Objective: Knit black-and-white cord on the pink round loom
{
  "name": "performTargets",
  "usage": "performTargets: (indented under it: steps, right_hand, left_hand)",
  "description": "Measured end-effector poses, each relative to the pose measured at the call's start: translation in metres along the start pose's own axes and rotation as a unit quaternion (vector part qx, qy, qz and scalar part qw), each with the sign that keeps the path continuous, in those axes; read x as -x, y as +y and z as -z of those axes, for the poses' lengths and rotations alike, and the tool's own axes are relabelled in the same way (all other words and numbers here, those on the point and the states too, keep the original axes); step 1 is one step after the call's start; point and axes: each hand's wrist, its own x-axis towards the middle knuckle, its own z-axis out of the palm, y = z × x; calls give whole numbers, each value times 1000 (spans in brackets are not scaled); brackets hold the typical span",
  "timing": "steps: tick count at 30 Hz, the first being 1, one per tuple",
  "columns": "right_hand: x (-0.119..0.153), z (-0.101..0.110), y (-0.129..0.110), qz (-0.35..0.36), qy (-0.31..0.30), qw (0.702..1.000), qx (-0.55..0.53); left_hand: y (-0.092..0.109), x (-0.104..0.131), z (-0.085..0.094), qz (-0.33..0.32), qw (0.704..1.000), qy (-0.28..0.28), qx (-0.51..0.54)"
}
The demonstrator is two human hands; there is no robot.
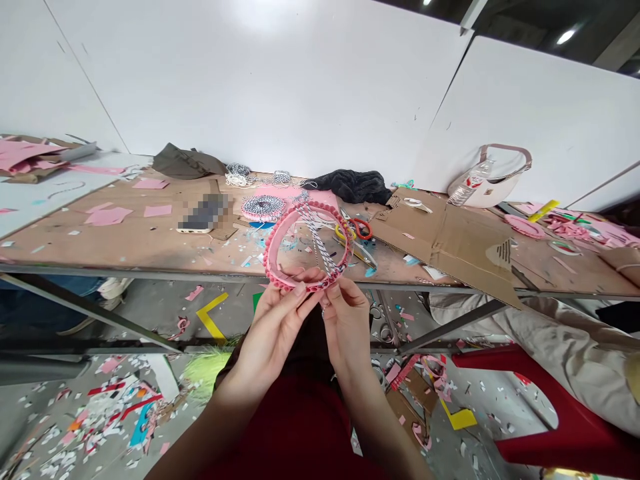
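Above the table's front edge I hold up a pink ring (271, 257) with a beaded or scalloped outer edge. Several strands of black-and-white cord (318, 240) cross its opening from the upper rim to the lower right. My left hand (273, 323) grips the bottom rim, thumb in front and fingers behind. Beside it, my right hand (346, 319) pinches the lower right rim where the cord meets it; a short bit of cord shows by its fingers. Behind the ring lies a round pink piece wound with the same cord (263, 208).
Scissors with red handles (362, 229) lie right of the ring. A phone (200, 215), a brown cap (185, 162), black cloth (350, 185), cardboard (450, 237) and a white handbag (493, 190) occupy the table (120, 247). Paper scraps litter the floor; a red stool (565, 440) stands right.
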Motion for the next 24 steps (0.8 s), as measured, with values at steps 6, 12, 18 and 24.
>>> performTargets:
  steps: [6, 12, 18, 24]
  right_hand:
    - [-1, 3, 2, 101, 8, 993, 68]
    - [-4, 17, 5, 268, -78, 921, 271]
    - [-8, 23, 0, 270, -135, 901, 311]
    - [-5, 21, -4, 220, -33, 950, 217]
  left_hand:
    - [2, 0, 2, 8, 998, -22, -54]
    - [6, -3, 7, 10, 992, -19, -125]
    - [6, -4, 8, -3, 988, -15, -152]
    - [4, -7, 9, -38, 986, -7, -160]
